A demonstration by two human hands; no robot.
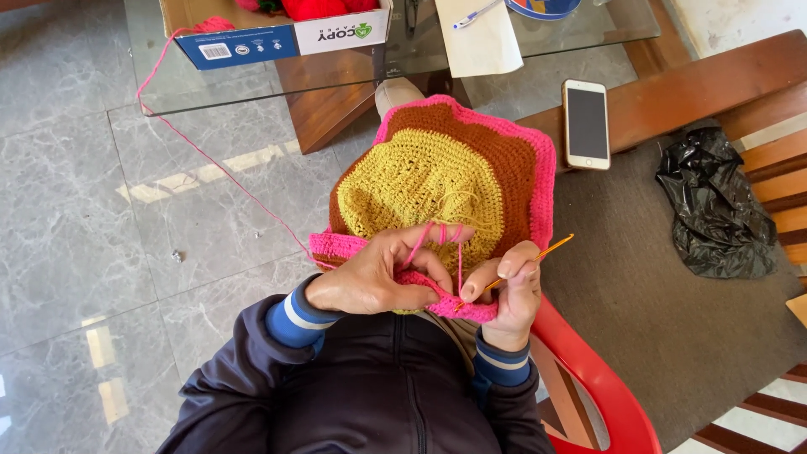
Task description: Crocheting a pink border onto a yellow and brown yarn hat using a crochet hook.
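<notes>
A round crochet piece lies over my lap, yellow in the middle, brown around that, pink at the rim. My left hand pinches its near pink edge, with pink yarn looped over the fingers. My right hand grips an orange crochet hook, whose tip is at the pink edge between the two hands. The yarn runs up and left to a cardboard box on the glass table.
A glass table stands ahead with the box of yarn balls, a paper sheet and a pen. A phone rests on a wooden bench arm. A black plastic bag lies at right. I sit on a red plastic chair.
</notes>
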